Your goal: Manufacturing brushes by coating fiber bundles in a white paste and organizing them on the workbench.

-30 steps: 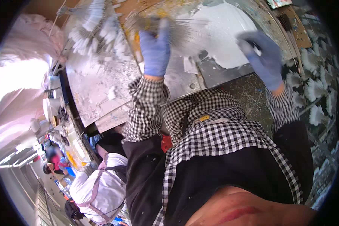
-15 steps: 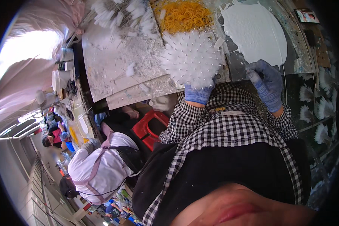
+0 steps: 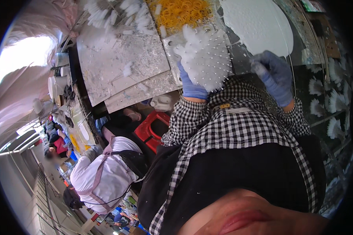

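My left hand (image 3: 193,85), in a blue knit glove, grips a fluffy white dome (image 3: 208,58) studded with many thin spikes that have pale tips. The dome is tilted, its spikes facing right, and it hides part of the fingers. My right hand (image 3: 273,76), gloved alike, hovers just below the spread of thick white paste (image 3: 259,27), apart from it. Its fingers are curled in against the thumb, and the fingertips look whitish. Whether something small is between them I cannot make out. Orange rubber bands (image 3: 184,13) lie in a heap beyond the dome.
White tufts on thin stems (image 3: 102,15) lie at the far left of the worn grey board (image 3: 121,58). Finished-looking white fans (image 3: 335,111) hang at the right. A red stool (image 3: 153,127) stands below the table edge; a co-worker in white (image 3: 106,172) sits at the left.
My left hand has turned the white dome, so its spikes now face right and more of the glove shows. My right hand has shifted slightly left and up, still curled.
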Available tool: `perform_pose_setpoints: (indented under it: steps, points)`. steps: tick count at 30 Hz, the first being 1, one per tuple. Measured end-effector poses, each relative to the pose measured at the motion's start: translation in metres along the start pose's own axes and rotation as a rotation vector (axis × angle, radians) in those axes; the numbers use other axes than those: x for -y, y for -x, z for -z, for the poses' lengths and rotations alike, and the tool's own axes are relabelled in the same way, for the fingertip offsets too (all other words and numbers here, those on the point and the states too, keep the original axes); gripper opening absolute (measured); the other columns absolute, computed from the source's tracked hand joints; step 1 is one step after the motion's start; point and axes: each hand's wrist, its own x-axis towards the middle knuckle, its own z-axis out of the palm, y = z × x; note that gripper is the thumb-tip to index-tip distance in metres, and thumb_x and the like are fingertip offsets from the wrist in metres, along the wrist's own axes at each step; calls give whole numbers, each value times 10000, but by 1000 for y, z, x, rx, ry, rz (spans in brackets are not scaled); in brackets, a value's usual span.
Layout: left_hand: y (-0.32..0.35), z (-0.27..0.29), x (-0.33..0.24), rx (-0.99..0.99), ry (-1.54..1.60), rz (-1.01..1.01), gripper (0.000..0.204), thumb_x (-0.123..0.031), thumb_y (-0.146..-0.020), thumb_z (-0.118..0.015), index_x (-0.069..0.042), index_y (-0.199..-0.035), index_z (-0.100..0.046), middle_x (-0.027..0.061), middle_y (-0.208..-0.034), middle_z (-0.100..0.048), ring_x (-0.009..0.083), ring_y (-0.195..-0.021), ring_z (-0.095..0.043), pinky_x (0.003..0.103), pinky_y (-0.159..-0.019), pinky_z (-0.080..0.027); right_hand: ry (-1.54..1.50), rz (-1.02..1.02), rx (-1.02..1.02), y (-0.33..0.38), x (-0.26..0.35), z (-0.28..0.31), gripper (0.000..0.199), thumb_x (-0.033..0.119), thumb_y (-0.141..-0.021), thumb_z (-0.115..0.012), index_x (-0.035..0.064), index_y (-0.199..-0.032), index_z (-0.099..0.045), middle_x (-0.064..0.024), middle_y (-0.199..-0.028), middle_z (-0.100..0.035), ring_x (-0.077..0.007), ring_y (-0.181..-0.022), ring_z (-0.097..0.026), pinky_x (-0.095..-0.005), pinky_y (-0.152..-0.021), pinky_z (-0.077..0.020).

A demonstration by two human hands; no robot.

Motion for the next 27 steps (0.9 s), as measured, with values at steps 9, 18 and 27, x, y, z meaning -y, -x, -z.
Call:
perform_pose_setpoints:
  steps: [9,18,27]
  points:
    - [2,-11,-25,31,116,128,541,-431,-1011,-539,-61,-1404,-569,142,-1344,-658,288,-1195,-653,462,-1013,-547,103,250,86,-58,33,23,282,297,-1003,-643,52,-1124,-711,-85,-963,-728,-184,-882,-691,-328,-829,-567]
    - [0,-15,-33,135,11,261,667,-428,-1007,-598,10,-1487,-449,213,-1405,-591,341,-1229,-642,474,-1052,-549,167,345,520,-135,59,2,412,424,-926,-705,33,-1055,-712,-122,-964,-735,-205,-878,-694,-333,-776,-544]
    - [-31,-15,-42,145,-335,60,651,-266,-961,-687,-11,-1498,-421,194,-1322,-610,282,-1202,-643,394,-1031,-548,566,112,766,-152,42,-15,591,575,-781,-774,48,-1044,-724,-161,-966,-740,-312,-904,-702,-395,-767,-530]
